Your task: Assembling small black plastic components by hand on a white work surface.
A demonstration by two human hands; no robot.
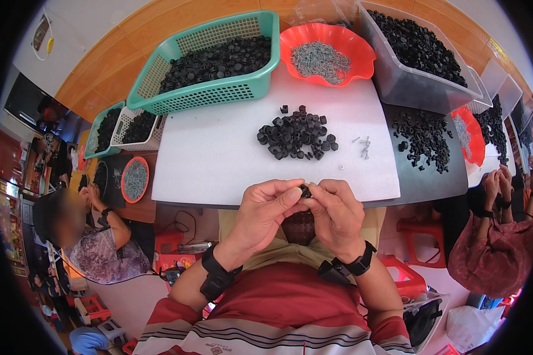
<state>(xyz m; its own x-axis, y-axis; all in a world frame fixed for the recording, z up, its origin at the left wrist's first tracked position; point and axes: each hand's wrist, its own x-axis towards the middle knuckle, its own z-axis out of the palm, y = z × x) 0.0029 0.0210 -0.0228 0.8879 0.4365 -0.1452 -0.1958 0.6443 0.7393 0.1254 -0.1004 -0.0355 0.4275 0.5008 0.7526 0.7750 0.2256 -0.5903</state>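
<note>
Both my hands meet just over the near edge of the white tabletop sheet (207, 160). Between their fingertips is a small black plastic part (305, 190), mostly covered by the fingers. My left hand (265, 207) pinches it from the left with thumb and forefinger. From the other side, my right hand (336, 210) has its thumb and fingers closed on it too. Beyond them lies a loose heap of black plastic parts (296, 133). A few small screws (365, 148) lie right of the heap, with a little nut (341, 167) nearer to me.
At the back stand a green basket (231, 93) of black parts, a red scalloped bowl (361, 56) of screws and a clear bin (397, 89) of parts. Small black pieces (423, 136) cover a dark board at right. People work left (109, 248) and right (491, 248).
</note>
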